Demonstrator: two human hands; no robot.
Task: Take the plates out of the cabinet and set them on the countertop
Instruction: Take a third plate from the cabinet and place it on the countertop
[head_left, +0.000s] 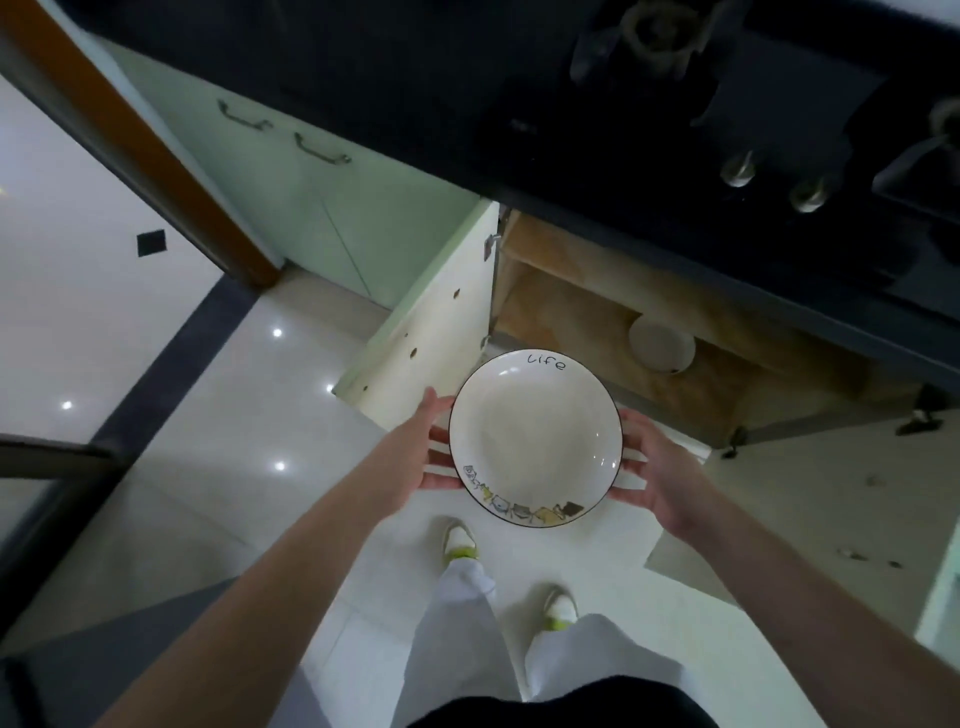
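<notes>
A white plate (535, 436) with a dark rim, the word "life" and a row of small cartoon figures hangs level in front of the open lower cabinet (571, 291). My left hand (415, 452) holds its left edge, fingers underneath and thumb at the rim. My right hand (654, 467) holds the right edge the same way. Inside the cabinet, a second white dish (661, 345) rests on the wooden shelf. The dark countertop (441, 78) runs across the top of the view.
The open cabinet door (431, 332) swings out to the left of the plate. A dark stove with two knobs (737, 169) sits on the countertop at the right. Closed pale green doors (291, 171) stand further left. My feet are on the glossy tiled floor (208, 467).
</notes>
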